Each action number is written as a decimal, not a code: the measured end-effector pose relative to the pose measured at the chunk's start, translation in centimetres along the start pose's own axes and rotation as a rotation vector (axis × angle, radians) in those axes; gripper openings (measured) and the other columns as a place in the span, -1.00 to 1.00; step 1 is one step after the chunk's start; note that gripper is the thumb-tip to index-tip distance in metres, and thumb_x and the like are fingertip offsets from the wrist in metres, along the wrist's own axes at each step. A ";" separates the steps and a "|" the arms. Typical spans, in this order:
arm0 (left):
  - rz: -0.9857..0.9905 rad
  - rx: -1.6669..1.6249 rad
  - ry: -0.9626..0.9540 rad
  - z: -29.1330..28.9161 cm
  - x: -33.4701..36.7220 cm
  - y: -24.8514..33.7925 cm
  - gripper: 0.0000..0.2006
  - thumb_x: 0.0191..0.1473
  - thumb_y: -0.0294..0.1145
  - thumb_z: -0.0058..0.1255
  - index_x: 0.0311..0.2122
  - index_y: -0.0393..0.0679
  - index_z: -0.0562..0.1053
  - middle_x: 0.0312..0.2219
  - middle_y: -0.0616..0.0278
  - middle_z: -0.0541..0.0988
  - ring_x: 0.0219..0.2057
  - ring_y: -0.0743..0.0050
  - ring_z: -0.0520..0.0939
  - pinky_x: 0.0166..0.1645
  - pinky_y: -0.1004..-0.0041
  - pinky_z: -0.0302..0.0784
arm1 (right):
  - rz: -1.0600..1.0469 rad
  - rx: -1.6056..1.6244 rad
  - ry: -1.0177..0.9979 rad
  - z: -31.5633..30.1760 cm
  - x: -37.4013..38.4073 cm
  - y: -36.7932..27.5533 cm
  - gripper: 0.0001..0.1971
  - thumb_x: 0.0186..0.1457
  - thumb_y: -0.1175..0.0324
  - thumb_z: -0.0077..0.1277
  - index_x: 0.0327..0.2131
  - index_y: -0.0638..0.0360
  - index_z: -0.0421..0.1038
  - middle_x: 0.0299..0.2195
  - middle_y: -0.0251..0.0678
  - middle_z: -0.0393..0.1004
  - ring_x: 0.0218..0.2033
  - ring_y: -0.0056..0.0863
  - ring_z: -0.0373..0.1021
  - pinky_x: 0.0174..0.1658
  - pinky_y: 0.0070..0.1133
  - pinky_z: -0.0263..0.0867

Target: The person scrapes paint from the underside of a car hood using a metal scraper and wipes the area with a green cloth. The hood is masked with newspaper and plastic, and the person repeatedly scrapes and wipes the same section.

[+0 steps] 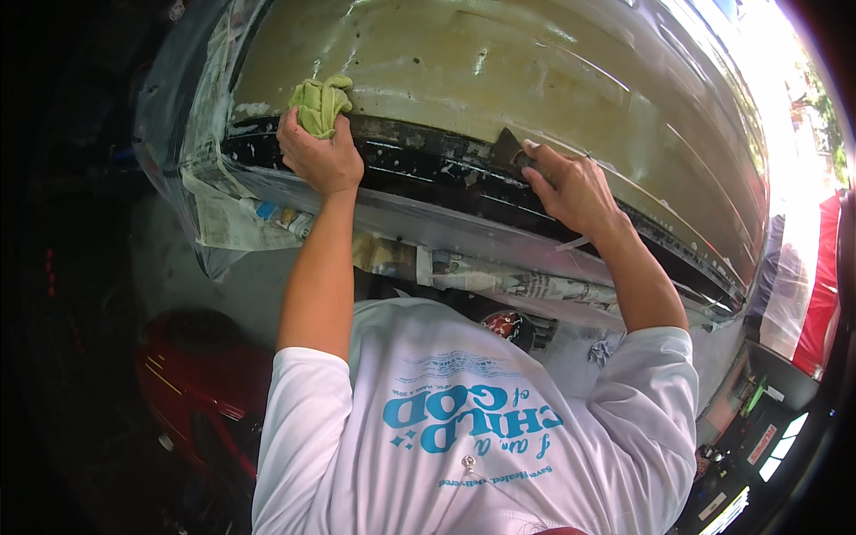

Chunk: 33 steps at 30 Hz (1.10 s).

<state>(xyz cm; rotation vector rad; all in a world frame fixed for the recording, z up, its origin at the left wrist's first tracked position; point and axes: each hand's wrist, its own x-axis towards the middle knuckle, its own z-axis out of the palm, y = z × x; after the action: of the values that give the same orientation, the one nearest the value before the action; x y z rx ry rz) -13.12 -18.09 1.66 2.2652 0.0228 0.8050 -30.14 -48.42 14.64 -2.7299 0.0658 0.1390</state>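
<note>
Dark scraper (pixel 505 150) at a black strip's (pixel 419 160) upper edge, green cloth (pixel 319 102) well to the left
The scraper points up-left, long axis unclear; the strip slopes down rightward under an olive panel (pixel 401 76), open toward the cloth; right hand (pixel 578 192) pinches the scraper, left hand (pixel 323 162) curls round the cloth

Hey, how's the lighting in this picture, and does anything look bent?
All in the head view: daylight blows out the upper right; glare streaks the olive panel; the dark left leaves the red glossy object dim and unclear; the black strip looks bowed, probably partly from the fisheye.
</note>
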 end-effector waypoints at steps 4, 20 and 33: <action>-0.007 0.032 0.001 -0.1 -0.1 -0.4 -0.33 0.03 -0.20 0.30 0.21 -0.12 0.29 0.17 0.03 0.42 0.23 -0.08 0.40 0.25 -0.05 0.24 | -0.019 -0.026 -0.014 -1.2 -1.4 1.2 -0.64 0.28 0.19 0.14 0.09 0.06 0.52 -0.38 0.01 0.63 -0.34 0.08 0.55 -0.25 -0.15 0.45; 0.024 0.023 0.028 0.0 -0.1 -0.3 -0.33 0.03 -0.16 0.30 0.20 -0.10 0.29 0.14 0.04 0.43 0.20 -0.10 0.43 0.22 -0.06 0.26 | -0.061 -0.010 0.014 -0.6 -0.6 0.4 -0.64 0.29 0.19 0.11 0.10 0.06 0.51 -0.45 0.02 0.62 -0.35 0.08 0.57 -0.22 -0.16 0.47; 0.017 -0.014 0.035 0.2 -0.2 -0.1 -0.33 0.02 -0.18 0.31 0.20 -0.11 0.29 0.15 0.03 0.43 0.21 -0.11 0.42 0.23 -0.06 0.27 | -0.012 -0.035 0.009 1.0 1.5 -2.3 -0.60 0.29 0.18 0.12 0.14 0.05 0.49 -0.40 0.03 0.62 -0.34 0.10 0.56 -0.23 -0.14 0.45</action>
<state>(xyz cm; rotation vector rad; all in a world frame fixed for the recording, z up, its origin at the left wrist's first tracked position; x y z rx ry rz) -13.12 -18.20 1.38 2.2406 0.0145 0.8515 -28.57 -45.95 14.51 -2.7651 0.0496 0.1254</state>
